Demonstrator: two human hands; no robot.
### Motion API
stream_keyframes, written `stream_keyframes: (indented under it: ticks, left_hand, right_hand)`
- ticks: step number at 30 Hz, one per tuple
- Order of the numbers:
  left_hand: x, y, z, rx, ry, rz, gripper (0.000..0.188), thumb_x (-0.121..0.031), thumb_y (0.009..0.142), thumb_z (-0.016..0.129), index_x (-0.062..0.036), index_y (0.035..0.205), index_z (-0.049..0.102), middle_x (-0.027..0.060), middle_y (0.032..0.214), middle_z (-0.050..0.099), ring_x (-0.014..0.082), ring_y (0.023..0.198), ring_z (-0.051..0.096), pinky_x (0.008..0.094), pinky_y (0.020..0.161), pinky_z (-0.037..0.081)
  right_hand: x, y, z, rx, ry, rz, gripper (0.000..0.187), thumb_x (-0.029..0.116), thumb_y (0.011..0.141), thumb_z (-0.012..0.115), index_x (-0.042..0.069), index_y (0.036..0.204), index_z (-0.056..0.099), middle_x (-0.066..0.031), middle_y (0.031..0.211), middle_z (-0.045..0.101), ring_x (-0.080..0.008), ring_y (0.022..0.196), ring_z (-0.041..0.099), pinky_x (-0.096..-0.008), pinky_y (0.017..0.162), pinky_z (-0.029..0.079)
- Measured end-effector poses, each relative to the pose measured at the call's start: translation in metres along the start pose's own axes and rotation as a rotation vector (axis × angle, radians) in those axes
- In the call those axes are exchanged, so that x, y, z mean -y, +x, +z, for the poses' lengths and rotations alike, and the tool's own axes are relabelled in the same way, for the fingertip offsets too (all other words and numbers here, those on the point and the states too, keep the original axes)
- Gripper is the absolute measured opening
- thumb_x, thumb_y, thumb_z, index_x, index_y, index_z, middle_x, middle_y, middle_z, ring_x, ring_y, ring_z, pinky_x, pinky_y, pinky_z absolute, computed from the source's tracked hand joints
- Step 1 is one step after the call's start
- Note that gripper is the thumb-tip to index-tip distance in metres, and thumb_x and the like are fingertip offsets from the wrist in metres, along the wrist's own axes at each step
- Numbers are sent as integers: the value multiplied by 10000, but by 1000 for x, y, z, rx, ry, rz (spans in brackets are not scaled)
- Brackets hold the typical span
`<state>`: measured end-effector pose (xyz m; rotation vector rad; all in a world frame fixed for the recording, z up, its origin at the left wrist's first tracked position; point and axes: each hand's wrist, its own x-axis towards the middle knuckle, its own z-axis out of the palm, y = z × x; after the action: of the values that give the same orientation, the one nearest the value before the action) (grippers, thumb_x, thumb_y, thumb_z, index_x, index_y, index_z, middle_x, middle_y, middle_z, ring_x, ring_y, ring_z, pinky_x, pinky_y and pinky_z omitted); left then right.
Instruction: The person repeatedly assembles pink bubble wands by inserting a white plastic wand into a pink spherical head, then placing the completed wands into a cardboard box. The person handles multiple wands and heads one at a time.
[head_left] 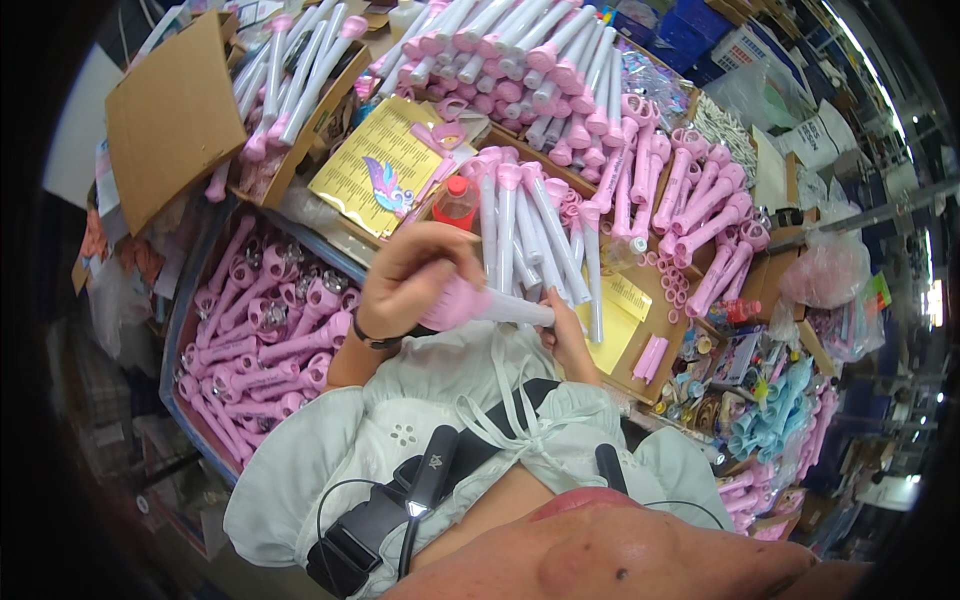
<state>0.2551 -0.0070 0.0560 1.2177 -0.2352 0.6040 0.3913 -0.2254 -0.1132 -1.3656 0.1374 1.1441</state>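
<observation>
A toy wand point(515, 309) with a white tube and a pink end piece lies crosswise before my chest. My left hand point(415, 275) is closed around its pink end with curled fingers, slightly blurred. Around the tip of the white tube, my right hand point(570, 338) has its fingers pinched. Just beyond them, several white tubes with pink tops point(520, 225) lean side by side in a box. A bottle with a red cap point(456, 203) stands close past my left hand. Down and left, a blue-rimmed bin point(178, 330) holds many pink wand handles point(270, 350).
Stacks of white-and-pink tubes point(500, 60) fill a carton at the back. Yellow printed sheets point(372, 165) lie left of the bottle. Pink handles point(705, 200), small pink rings point(672, 285) and a yellow pad point(622, 325) are on the right. A cardboard flap point(170, 125) rises at far left.
</observation>
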Motion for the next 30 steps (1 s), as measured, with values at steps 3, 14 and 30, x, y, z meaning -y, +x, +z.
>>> stream_keyframes:
  ticks: [3,14,30]
  left_hand:
    - [10,1,-20,-376,-89,-26,246,-64,913,389,3,1127,490,101,805,525,217,697,557,352,701,482]
    - [64,-46,-110,-674,-730,-91,301,-68,948,399,22,1227,469,202,1177,543,277,1107,536,409,1024,389]
    - [40,-50,-63,-766,671,-292,282,-187,957,456,10,1141,541,64,1012,599,129,870,549,251,792,425]
  right_hand:
    - [16,-19,-13,50,-157,-129,372,442,909,480,89,820,557,-51,665,574,-60,444,429,-191,397,309]
    - [83,-55,7,436,-1096,-608,398,269,788,661,65,1116,568,-93,947,619,-208,865,596,-326,782,453]
    - [103,-12,-7,672,-1022,-630,404,311,768,657,70,1087,597,-129,919,643,-275,806,619,-343,732,475]
